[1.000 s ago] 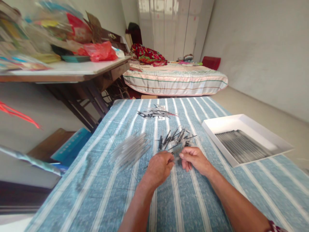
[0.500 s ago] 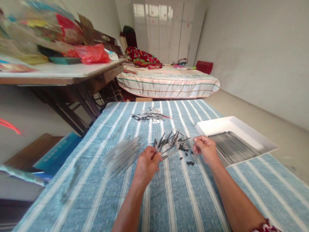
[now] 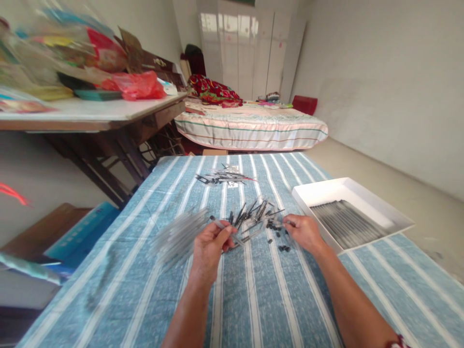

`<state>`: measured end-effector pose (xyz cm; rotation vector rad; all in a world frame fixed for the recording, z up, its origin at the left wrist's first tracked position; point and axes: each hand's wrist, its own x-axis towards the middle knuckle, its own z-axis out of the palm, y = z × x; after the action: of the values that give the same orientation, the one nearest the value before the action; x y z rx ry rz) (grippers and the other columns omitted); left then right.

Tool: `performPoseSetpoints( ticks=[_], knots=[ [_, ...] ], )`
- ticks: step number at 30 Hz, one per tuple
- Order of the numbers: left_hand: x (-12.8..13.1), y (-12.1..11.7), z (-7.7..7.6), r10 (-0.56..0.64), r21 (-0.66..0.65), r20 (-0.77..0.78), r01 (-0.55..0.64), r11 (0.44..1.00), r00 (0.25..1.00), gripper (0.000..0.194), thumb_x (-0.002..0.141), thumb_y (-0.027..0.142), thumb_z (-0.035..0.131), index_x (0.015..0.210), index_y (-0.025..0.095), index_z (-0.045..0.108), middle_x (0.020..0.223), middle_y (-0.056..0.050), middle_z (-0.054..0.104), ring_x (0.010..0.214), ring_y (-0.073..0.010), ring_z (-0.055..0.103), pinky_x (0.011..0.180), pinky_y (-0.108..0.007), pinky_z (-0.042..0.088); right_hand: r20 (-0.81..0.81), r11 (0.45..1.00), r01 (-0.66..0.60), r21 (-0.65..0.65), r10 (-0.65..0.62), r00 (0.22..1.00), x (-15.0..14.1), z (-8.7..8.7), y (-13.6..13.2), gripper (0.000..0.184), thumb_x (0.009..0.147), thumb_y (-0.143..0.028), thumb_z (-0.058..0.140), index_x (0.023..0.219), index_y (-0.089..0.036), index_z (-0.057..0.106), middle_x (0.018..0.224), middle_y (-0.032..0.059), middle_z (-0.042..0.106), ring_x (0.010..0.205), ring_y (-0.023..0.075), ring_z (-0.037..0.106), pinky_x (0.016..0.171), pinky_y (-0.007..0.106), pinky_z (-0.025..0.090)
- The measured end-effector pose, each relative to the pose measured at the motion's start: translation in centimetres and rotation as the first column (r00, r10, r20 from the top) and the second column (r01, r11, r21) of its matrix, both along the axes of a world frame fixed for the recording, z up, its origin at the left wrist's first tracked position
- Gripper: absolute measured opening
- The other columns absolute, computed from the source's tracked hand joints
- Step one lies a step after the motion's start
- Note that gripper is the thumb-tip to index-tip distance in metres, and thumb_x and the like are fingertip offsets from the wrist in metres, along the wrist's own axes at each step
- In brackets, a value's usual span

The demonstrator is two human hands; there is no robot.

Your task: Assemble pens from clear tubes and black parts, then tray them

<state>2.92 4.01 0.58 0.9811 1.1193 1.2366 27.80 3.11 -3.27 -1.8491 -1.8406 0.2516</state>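
Observation:
My left hand (image 3: 210, 244) is closed around a clear pen barrel (image 3: 222, 225) that sticks out up and left above the striped blue tablecloth (image 3: 261, 299). My right hand (image 3: 303, 233) rests lower on the cloth, its fingers pinched at small black pen parts (image 3: 276, 228); what they hold is too small to see. Between the hands lies a loose heap of black pen pieces (image 3: 253, 215). A pile of clear barrels (image 3: 179, 234) sits just left of my left hand.
A white tray (image 3: 362, 191) with several finished pens lies at the right. A smaller heap of pen parts (image 3: 221, 178) sits further back on the cloth. A cluttered table (image 3: 90, 104) stands at the left, a bed (image 3: 253, 125) behind.
My hands have drawn apart. The left hand now lifts a clear barrel near the heap. The right hand went out to the right, then dropped to the small black parts.

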Motion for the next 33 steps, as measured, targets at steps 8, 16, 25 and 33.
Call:
performPoseSetpoints(
  ticks=[8, 16, 25, 33],
  knots=[
    [-0.3, 0.2, -0.4, 0.015, 0.026, 0.001, -0.015, 1.000, 1.000, 0.020, 0.060, 0.028, 0.070, 0.072, 0.014, 0.062, 0.063, -0.001, 0.066, 0.046, -0.0067, 0.047, 0.044, -0.018, 0.032, 0.481, 0.991, -0.038, -0.128, 0.096, 0.871, -2.5, 1.3, -0.2, 0.021, 0.081, -0.017, 0.043, 0.077, -0.019, 0.063, 0.083, 0.0069, 0.064, 0.081, 0.0200, 0.058, 0.066, 0.026, 0.037],
    [-0.1, 0.1, -0.5, 0.036, -0.030, 0.057, -0.034, 0.999, 0.998, 0.021, 0.058, 0.028, 0.072, 0.069, 0.014, 0.061, 0.062, -0.001, 0.067, 0.047, -0.0066, 0.050, 0.046, -0.017, 0.035, 0.518, 0.982, -0.005, -0.189, 0.103, 0.849, -3.0, 1.5, 0.2, 0.019, 0.078, -0.020, 0.045, 0.091, -0.016, 0.058, 0.088, 0.0095, 0.065, 0.081, 0.0214, 0.060, 0.070, 0.029, 0.037],
    [-0.3, 0.0, -0.8, 0.026, -0.082, 0.205, -0.009, 0.997, 0.978, 0.023, 0.059, 0.027, 0.074, 0.069, 0.013, 0.059, 0.063, -0.002, 0.068, 0.048, -0.0056, 0.052, 0.046, -0.016, 0.037, 0.406, 0.997, -0.045, -0.064, 0.067, 0.911, -2.8, 1.0, 0.0, 0.018, 0.076, -0.017, 0.043, 0.083, -0.017, 0.060, 0.081, 0.0094, 0.065, 0.076, 0.0211, 0.060, 0.070, 0.030, 0.039],
    [-0.5, 0.2, -0.2, 0.124, -0.148, 0.367, -0.074, 0.986, 0.922, 0.022, 0.057, 0.020, 0.075, 0.068, 0.013, 0.058, 0.062, -0.003, 0.068, 0.045, -0.0055, 0.053, 0.045, -0.015, 0.041, -0.857, 0.968, -0.230, 0.098, 0.199, 0.475, -6.2, 1.1, -1.6, 0.014, 0.070, -0.027, 0.062, 0.077, -0.019, 0.054, 0.065, 0.0010, 0.065, 0.054, 0.0136, 0.058, 0.054, 0.026, 0.046]
  ],
)
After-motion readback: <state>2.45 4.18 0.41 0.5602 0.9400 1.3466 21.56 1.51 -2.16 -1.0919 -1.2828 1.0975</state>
